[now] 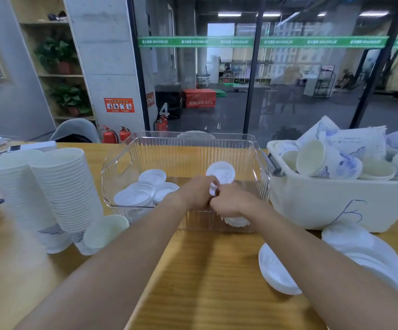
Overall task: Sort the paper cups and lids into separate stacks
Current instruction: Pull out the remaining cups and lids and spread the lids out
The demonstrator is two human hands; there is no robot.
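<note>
Lids (143, 194) lie loose in the clear plastic bin (186, 144) at the centre of the frame, most of them gathered at its left end, which suggests the bin serves as the collecting point for lids. One more lid (220, 172) sits toward the right of the bin, just above the hands.

Both hands meet over the near wall of the bin. The left hand (196, 191) has its fingers curled and pinches a small white lid edge (213, 189) between the two hands. The right hand (232, 202) is curled downward around a white item (237, 221) that shows just beneath it; whether that is a cup or a lid stack cannot be told. The two-handed hold is probably for pulling a lid free of what it sits on, directly over the bin so that it drops in.

Nested cup stacks (57, 186) lie tilted at the left of the frame on the wooden table (205, 270), with a single cup (105, 231) on its side against them. Unsorted cups (331, 160) fill the white tub (336, 206) at the right, within reach of the right hand. More lids (276, 270) lie on the table at the lower right, below the tub.

Judged from the full tub, much sorting remains.
</note>
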